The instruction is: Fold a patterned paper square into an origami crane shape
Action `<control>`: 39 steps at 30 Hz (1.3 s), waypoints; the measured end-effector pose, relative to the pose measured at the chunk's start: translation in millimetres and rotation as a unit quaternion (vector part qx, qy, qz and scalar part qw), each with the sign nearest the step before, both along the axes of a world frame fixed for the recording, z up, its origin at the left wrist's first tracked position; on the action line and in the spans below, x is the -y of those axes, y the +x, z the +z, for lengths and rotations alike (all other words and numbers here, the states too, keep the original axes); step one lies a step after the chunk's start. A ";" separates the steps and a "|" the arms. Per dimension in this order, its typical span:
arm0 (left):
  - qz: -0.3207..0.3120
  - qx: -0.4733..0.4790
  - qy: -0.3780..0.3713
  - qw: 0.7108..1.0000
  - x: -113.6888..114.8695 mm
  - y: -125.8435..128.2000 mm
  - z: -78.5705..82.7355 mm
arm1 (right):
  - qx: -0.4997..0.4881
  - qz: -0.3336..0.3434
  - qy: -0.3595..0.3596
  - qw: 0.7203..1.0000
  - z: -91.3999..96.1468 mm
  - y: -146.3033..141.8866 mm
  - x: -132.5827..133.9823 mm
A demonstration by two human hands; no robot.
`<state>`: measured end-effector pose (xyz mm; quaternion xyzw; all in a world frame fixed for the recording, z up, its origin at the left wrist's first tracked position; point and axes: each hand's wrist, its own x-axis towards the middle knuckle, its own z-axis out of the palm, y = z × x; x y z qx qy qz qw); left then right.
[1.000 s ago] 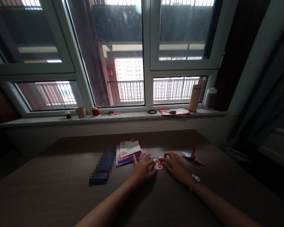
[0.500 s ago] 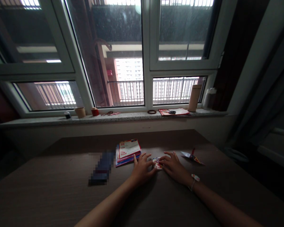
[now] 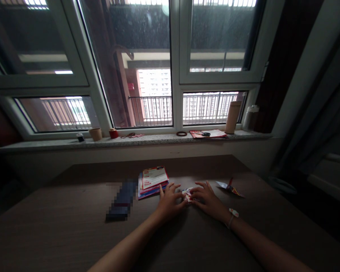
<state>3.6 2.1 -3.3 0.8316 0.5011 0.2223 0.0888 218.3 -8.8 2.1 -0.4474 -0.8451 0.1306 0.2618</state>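
flatly, both hands (image 3: 170,202) (image 3: 208,200) on small folded paper (image 3: 187,194) (glossy, printed)

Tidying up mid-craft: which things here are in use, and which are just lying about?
In use: small printed paper, pressed by left hand and right hand; stack of printed sheets; folded paper figure.
Lying about, on the windowsill: paper cup, red pot, scissors, flask.

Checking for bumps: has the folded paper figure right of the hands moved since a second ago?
No; the paper figure keeps its place against the leaflet stack.
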 end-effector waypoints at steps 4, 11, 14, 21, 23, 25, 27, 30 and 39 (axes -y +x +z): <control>0.004 0.001 0.003 1.000 0.1 0.4 0.4 | -0.006 0.000 -0.002 1.000 0.4 -0.4 0.0; 0.005 0.008 0.030 0.999 -1.4 0.1 -1.9 | -0.018 0.015 -0.013 1.000 1.4 -0.2 0.9; 0.005 0.011 0.037 0.999 -2.6 -0.1 -2.8 | -0.018 0.023 -0.019 0.999 0.6 0.3 0.3; 0.005 0.015 0.042 0.999 -1.1 0.3 0.0 | -0.041 0.021 -0.026 0.999 -3.1 -0.3 -1.4; 0.004 0.016 0.046 0.999 0.8 0.6 2.3 | -0.048 0.021 -0.035 0.998 -3.4 0.0 -2.1; 0.006 0.015 0.045 0.999 2.6 0.9 3.9 | -0.056 0.018 -0.046 0.997 -3.8 0.6 -3.4; 0.007 0.006 0.032 0.999 3.5 1.1 4.1 | -0.063 0.015 -0.058 0.996 -4.3 1.2 -5.0; 0.004 -0.008 0.011 1.000 3.1 0.9 2.3 | -0.070 0.015 -0.076 0.995 -5.1 2.0 -7.3; 0.021 -0.002 -0.014 1.000 -0.8 -1.2 -1.1 | -0.090 -0.044 -0.054 0.994 -12.9 4.0 -13.6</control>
